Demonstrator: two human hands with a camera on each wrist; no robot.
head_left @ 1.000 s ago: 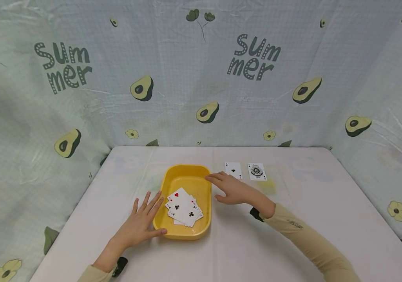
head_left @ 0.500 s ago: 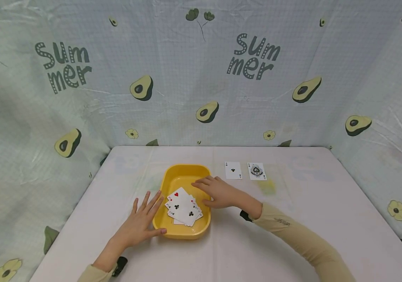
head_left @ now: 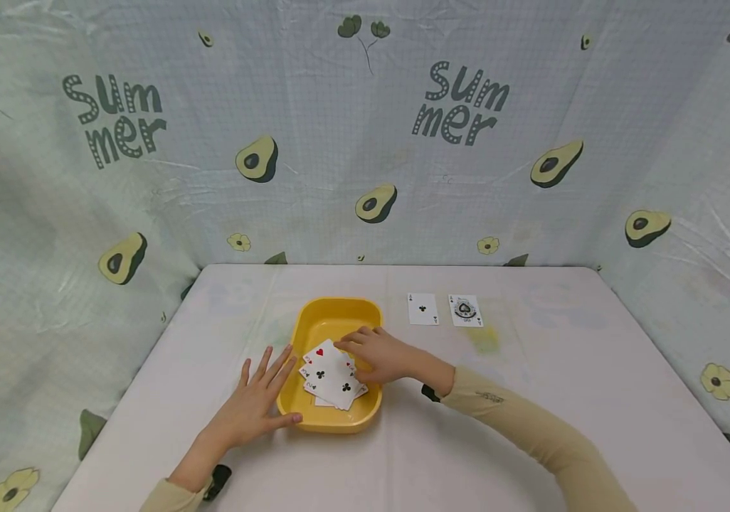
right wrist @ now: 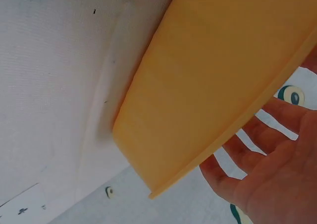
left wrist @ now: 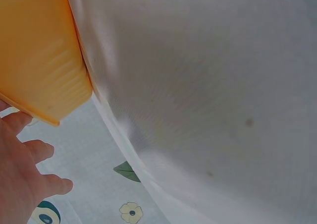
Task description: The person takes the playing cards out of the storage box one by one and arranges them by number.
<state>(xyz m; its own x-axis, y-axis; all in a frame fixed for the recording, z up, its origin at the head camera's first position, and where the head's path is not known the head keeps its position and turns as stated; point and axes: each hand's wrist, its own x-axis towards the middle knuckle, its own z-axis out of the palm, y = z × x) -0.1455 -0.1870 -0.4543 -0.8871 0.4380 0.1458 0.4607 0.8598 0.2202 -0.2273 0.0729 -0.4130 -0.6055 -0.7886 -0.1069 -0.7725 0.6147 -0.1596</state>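
A yellow plastic tray [head_left: 334, 325] with rounded corners stands on the table, with a loose, overlapping pile of playing cards [head_left: 328, 380] face up in its near half. My left hand [head_left: 251, 407] has its fingers spread at the tray's left rim; the left wrist view shows those fingers [left wrist: 42, 152] beside the yellow wall. Over the right rim reaches my right hand [head_left: 385, 357], slightly bent fingers above the right edge of the pile. From the right wrist camera the tray's side [right wrist: 213, 75] hides the fingertips, so whether they touch a card is unclear.
Behind and right of the tray, an ace of clubs [head_left: 423, 309] and an ace of spades [head_left: 465, 311] lie side by side, face up, on the white-covered table [head_left: 531, 370]. A patterned cloth [head_left: 314, 213] hangs behind the table and at both sides.
My right hand has moved left and toward me, from the tray's right rim to above the cards, uncovering the ace of clubs. My left hand, the tray and the cards have stayed put.
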